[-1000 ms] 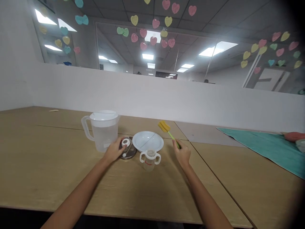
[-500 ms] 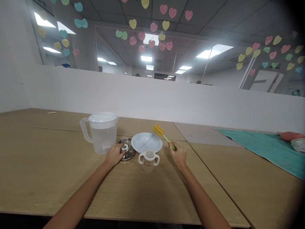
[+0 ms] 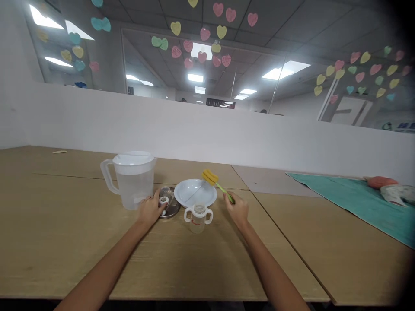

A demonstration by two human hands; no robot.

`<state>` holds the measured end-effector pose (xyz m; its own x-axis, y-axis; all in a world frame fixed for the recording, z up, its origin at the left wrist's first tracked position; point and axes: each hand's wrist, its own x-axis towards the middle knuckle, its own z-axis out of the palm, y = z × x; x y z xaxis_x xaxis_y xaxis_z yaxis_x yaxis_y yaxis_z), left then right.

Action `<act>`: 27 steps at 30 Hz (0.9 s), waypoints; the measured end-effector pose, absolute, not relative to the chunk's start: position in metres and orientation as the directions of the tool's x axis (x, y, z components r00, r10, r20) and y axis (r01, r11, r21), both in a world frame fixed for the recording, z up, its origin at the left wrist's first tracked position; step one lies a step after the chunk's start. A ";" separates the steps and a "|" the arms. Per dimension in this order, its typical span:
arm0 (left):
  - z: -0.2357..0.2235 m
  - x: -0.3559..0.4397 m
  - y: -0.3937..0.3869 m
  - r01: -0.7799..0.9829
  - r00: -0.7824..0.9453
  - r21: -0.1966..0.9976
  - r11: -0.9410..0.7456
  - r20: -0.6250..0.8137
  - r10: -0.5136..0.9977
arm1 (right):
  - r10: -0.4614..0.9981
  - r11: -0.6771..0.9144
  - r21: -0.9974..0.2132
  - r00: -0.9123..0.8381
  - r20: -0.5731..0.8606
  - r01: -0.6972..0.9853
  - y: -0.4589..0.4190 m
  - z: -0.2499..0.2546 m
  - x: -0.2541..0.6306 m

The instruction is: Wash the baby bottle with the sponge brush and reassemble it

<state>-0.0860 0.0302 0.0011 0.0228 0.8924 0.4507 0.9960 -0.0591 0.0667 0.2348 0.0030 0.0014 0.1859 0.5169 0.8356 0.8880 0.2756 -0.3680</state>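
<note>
Right hand [image 3: 238, 211] is closed round the sponge brush [image 3: 210, 177] by its handle, likely so the head clears the fingers. Left hand [image 3: 149, 211] is part-curled at the white ring [image 3: 164, 200] (can't tell if it's gripping), bottle [image 3: 197, 221] upright by the bowl [image 3: 212, 196].

The left hand [image 3: 150, 211] covers part of the round metal tray [image 3: 173, 209], and whether its fingers grip the small white ring [image 3: 164, 200] there is too small to tell. The red lettering on the two-handled bottle [image 3: 197, 219] is too small to read, and the right hand [image 3: 238, 210] hides the end of the green handle [image 3: 226, 194]. The teal cloth [image 3: 359, 198] runs off the right edge.
</note>
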 end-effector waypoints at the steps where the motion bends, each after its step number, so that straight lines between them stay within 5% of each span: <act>1: 0.001 -0.086 0.030 0.996 0.017 0.066 -0.052 0.446 0.895 | 0.498 0.285 -0.364 0.187 0.846 0.887 0.003 0.001 0.235; 7: 0.004 -0.088 0.028 0.994 0.037 0.071 -0.085 0.510 0.859 | 0.446 0.286 -0.311 0.162 0.880 0.906 0.004 -0.002 0.236; 11: 0.013 -0.071 0.013 0.896 0.232 0.126 -0.426 0.685 0.690 | 0.431 0.285 -0.309 0.166 0.887 0.907 0.002 -0.002 0.235; 16: 0.005 -0.016 -0.022 0.613 0.471 0.253 -0.748 0.642 0.604 | 0.440 0.319 -0.301 0.141 0.887 0.899 0.001 -0.002 0.232; 27: -0.016 0.002 -0.030 0.387 0.311 0.668 -0.636 0.554 0.772 | 0.445 0.323 -0.263 0.099 0.890 0.909 0.001 -0.001 0.227</act>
